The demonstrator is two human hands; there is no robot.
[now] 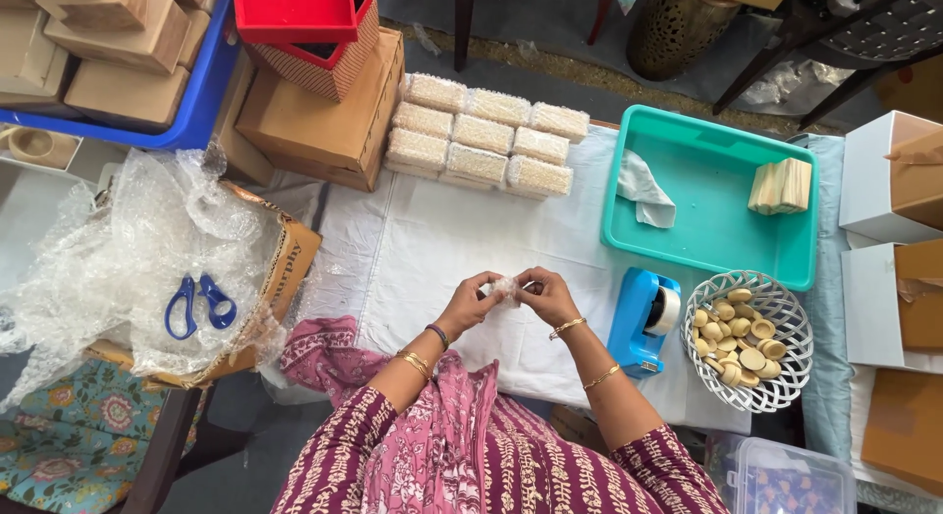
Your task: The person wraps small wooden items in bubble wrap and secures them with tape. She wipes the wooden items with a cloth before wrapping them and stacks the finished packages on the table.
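My left hand [468, 302] and my right hand [546, 294] meet over the white cloth-covered table [432, 239], both pinching a small bubble-wrapped piece [506, 288] between the fingertips. Bangles sit on both wrists. Behind the hands lie several bubble-wrapped blocks [483, 134] stacked in rows. A blue tape dispenser [643, 321] stands just right of my right hand. Beside it a white lattice basket [776, 386] holds several round pale wooden discs [735, 343].
A teal tray [707, 195] holds a crumpled white scrap and wooden blocks [782, 185]. Bubble wrap and blue scissors [198, 305] rest on a cardboard box at left. Brown and red boxes stand at the back left, white and brown boxes at right.
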